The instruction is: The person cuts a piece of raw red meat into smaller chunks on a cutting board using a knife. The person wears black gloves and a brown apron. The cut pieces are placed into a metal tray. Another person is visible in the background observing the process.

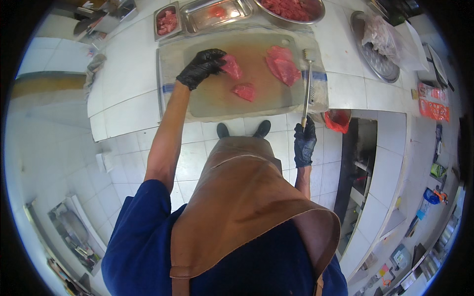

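My left hand [203,66], in a black glove, grips the edge of a small piece of raw red meat [232,68] over a greenish cutting board [214,100]. A second small meat piece [244,91] lies on the board just below it. Two or so overlapping thin slices of meat [283,66] rest at the board's right side. My right hand [305,146], also gloved in black, is closed around the handle end of a metal meat mallet [307,85]. The mallet's square head points away from me, above the towel at the board's right edge.
A striped cloth towel [172,70] lies under the board on a white tiled counter [126,83]. Behind stand a small steel pan [179,22] of meat pieces, a steel tray [242,11] and a steel bowl [321,9] of meat. An oval metal platter [385,72] with a plastic bag sits right.
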The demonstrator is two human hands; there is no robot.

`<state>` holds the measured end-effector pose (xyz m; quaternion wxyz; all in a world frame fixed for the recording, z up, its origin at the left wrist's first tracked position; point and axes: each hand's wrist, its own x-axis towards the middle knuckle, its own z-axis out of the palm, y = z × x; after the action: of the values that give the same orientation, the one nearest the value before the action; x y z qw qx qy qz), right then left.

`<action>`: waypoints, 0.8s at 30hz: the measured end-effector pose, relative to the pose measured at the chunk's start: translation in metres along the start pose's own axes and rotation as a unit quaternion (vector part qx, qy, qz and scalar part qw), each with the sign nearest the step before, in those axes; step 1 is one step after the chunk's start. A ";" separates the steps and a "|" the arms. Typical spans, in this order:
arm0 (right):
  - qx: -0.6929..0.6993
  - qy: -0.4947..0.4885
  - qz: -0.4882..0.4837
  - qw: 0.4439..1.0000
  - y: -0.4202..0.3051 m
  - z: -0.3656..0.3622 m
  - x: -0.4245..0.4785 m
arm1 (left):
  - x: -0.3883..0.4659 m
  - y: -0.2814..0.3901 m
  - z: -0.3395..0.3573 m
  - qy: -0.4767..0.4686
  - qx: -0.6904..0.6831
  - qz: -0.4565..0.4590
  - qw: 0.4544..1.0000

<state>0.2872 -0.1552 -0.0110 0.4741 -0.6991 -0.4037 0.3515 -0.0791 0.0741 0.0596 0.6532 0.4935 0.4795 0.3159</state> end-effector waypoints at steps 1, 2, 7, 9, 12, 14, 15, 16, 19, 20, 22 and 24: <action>-0.005 0.000 0.003 1.000 -0.001 -0.002 0.001 | -0.001 0.005 0.003 0.006 -0.014 -0.005 1.000; -0.001 0.000 0.011 1.000 -0.002 -0.003 0.000 | 0.000 0.004 0.005 0.018 -0.033 0.014 0.999; 0.035 -0.008 0.042 0.998 -0.027 -0.004 -0.004 | -0.001 -0.003 -0.019 0.131 0.046 -0.020 0.990; 0.035 -0.002 0.036 0.999 -0.026 -0.003 -0.004 | -0.006 -0.018 -0.005 0.238 0.302 0.057 0.921; 0.023 -0.008 0.010 1.000 -0.004 -0.001 -0.003 | -0.014 -0.063 0.024 0.238 0.511 0.219 0.797; 0.001 -0.015 0.008 1.000 0.002 -0.001 -0.002 | -0.019 -0.064 0.064 0.141 0.435 0.196 0.867; -0.016 -0.019 0.019 1.000 -0.005 0.000 -0.003 | -0.020 -0.054 0.079 0.101 0.469 0.142 0.866; -0.031 -0.021 0.030 0.999 -0.010 0.001 -0.004 | -0.021 -0.036 0.091 0.060 0.502 0.090 0.858; -0.067 -0.023 0.019 0.997 -0.016 0.007 -0.003 | -0.017 -0.030 0.099 -0.006 0.561 0.058 0.826; -0.062 -0.025 0.008 0.998 -0.015 0.009 -0.003 | -0.015 -0.032 0.099 -0.019 0.576 0.069 0.815; -0.052 -0.025 -0.003 0.998 -0.013 0.011 -0.003 | -0.011 -0.033 0.099 -0.041 0.467 0.093 0.878; -0.041 -0.031 0.009 0.999 -0.019 0.014 -0.003 | -0.007 -0.038 0.100 -0.028 0.335 0.107 0.936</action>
<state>0.2693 -0.1480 0.0032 0.4294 -0.7101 -0.4257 0.3606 0.0101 0.0220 0.0311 0.4255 0.7409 0.4835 0.1904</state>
